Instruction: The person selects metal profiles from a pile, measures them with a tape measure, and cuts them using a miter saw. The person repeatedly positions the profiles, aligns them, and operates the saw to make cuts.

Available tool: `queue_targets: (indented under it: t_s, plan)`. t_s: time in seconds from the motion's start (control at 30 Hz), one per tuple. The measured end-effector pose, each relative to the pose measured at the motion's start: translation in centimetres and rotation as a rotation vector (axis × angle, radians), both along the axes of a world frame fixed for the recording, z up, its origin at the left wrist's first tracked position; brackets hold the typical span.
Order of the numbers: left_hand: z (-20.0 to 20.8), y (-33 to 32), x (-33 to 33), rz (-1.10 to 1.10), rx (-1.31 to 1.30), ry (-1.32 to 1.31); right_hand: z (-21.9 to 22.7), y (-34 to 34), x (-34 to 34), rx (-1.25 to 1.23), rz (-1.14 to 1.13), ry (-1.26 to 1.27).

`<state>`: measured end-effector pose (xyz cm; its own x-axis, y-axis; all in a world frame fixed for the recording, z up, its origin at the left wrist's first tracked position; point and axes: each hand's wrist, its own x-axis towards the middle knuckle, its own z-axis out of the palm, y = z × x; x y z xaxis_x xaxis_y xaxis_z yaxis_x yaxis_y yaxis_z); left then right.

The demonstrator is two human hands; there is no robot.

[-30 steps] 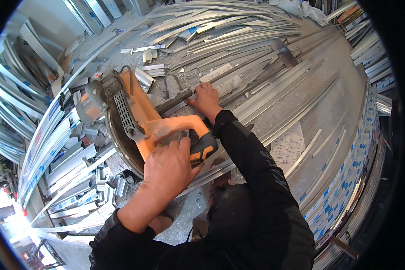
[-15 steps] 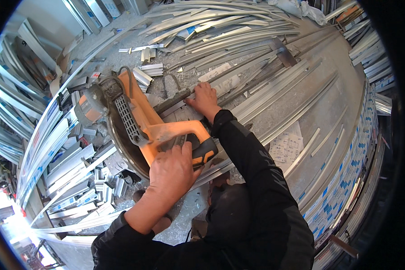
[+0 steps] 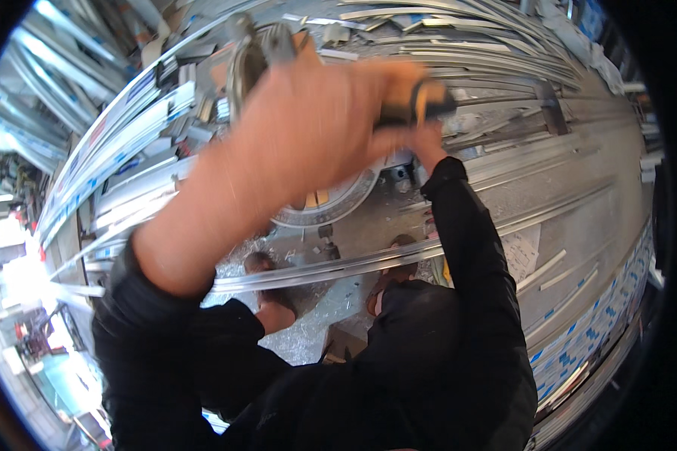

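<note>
My left hand (image 3: 301, 120) is closed around the handle of an orange and black mitre saw (image 3: 405, 81), raised high toward the view and smeared by motion. Below it shows the saw's round turntable (image 3: 365, 186), with a scale along its rim. My right hand (image 3: 429, 143) is beyond the saw handle, beside the aluminium profiles on the bench; the handle covers its fingers, so what it touches is hidden. Across the front of the turntable, above my feet, runs a long silvery aluminium profile (image 3: 331, 269).
Long aluminium profiles (image 3: 534, 161) lie on the bench to the right, near a paper sheet (image 3: 520, 252). Curved stacks of strips (image 3: 481, 64) fill the far side. Wrapped profiles (image 3: 105, 161) and offcuts crowd the left. A cardboard box (image 3: 344, 342) stands by my feet.
My left hand has lifted the saw head up from its lowered position, uncovering the turntable. The view has shifted, and my right hand's fingers have gone behind the handle.
</note>
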<state>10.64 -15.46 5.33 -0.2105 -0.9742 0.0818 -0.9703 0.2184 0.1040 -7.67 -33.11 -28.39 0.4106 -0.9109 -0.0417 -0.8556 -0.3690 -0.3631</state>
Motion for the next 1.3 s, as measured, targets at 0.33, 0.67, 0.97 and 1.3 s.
queue_targets:
  t_s: [0.33, 0.67, 0.97, 1.3]
  plan:
    - [1.8, 5.1, 23.1, 0.336, -0.412, -0.075, 1.0, 0.5, 0.2, -0.067, 0.015, 0.025]
    - [-22.2, 19.4, 27.7, 0.521, 0.301, 0.037, 1.4, -0.1, 0.1, 0.003, 0.048, 0.054]
    - [-27.4, 34.9, 31.5, 0.582, 1.232, 0.214, 1.3, -1.2, -0.1, -0.042, 0.105, 0.051]
    - [-25.3, 35.8, 32.3, 0.455, 1.433, 0.249, 2.6, -0.8, -0.4, 0.067, 0.179, 0.020]
